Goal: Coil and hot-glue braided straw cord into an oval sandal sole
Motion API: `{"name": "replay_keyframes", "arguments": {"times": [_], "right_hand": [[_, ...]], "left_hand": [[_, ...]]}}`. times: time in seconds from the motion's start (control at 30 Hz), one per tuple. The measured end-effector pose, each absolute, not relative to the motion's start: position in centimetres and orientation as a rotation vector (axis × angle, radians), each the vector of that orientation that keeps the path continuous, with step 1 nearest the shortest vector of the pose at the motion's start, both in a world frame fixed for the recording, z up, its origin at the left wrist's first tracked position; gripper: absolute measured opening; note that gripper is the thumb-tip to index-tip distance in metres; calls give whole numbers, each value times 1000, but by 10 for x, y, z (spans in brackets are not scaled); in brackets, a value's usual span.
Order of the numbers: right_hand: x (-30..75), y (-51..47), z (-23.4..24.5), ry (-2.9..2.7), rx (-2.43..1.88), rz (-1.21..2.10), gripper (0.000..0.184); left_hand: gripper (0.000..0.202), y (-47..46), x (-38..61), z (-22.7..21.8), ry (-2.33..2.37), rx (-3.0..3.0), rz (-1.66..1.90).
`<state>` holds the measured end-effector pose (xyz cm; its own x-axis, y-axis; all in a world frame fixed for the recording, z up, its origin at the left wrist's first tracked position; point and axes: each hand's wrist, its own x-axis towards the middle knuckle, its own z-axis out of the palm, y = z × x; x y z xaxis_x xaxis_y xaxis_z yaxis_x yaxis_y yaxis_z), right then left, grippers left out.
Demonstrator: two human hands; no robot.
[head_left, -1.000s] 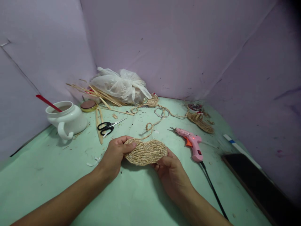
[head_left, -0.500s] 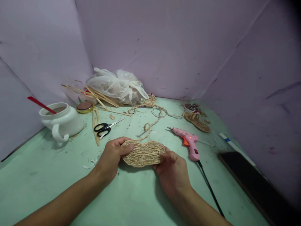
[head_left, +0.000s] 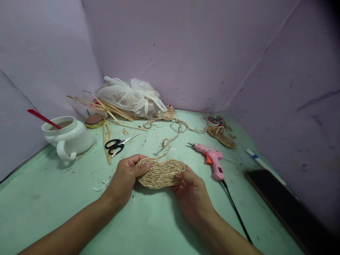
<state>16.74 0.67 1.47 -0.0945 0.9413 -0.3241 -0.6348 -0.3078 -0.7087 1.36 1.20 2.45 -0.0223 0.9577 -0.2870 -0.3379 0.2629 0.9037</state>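
Observation:
A flat oval mat of coiled straw rope (head_left: 160, 172) is held just above the green table (head_left: 148, 219) between both hands. My left hand (head_left: 124, 179) grips its left end, thumb on top. My right hand (head_left: 192, 193) grips its right end, thumb pressed on the upper face. A loose tail of the same rope (head_left: 170, 140) runs from the mat's far edge back toward the wall.
A pink glue gun (head_left: 211, 159) with a black cord lies right of the mat, its light on. Black scissors (head_left: 117, 143), straw strips (head_left: 106, 106), a white pot (head_left: 67, 138), a tin lid (head_left: 93, 120), a plastic bag (head_left: 131, 95) and another woven piece (head_left: 220, 136) lie beyond. A dark board (head_left: 287, 205) lies right.
My right thumb has come up over the mat's right end. The mat has shifted slightly left; the view has drifted a little.

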Motion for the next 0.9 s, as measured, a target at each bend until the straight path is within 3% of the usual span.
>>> {"name": "replay_keyframes", "arguments": {"times": [0.9], "right_hand": [[168,6,12,-448,-925,1698,22]], "left_hand": [[19,9,13,21,1144,876,1196]]}}
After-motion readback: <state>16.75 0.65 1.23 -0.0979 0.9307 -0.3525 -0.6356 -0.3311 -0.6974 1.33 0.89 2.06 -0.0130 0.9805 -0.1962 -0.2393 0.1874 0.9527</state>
